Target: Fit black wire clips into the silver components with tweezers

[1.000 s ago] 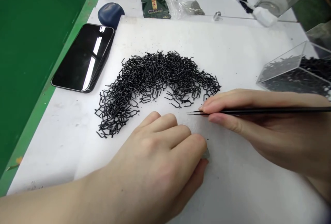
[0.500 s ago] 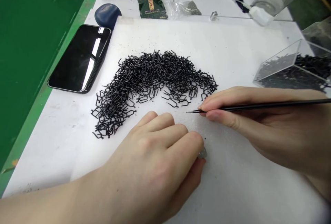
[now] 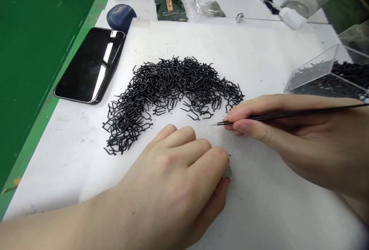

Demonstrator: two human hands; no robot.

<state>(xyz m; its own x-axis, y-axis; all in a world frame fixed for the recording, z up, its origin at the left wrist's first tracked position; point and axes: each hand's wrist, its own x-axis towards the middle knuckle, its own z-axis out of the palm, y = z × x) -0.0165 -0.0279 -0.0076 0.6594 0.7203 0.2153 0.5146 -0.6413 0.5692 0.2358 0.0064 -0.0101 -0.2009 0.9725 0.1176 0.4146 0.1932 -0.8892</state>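
My left hand is closed, its fingers curled around a small translucent grey-green piece; only one edge of that piece shows between thumb and forefinger. In my right hand is a pair of thin black tweezers, pinched between thumb and fingers. Their fine tips point left over the white sheet, just above my left knuckles, with nothing visible between them. Beyond both hands lies an arched heap of tiny black forked parts. Several loose ones lie along the heap's inner edge, near the tweezer tips.
A phone and a dark blue rounded object are at the left. Along the back sit a green packet and a clear plastic bag. At the right stands a clear box with black parts, near a white-handled brush.
The tweezers and my right hand have shifted very slightly right, with the rear of the tweezers raised a little. My left hand keeps its grip; the heap looks unchanged.
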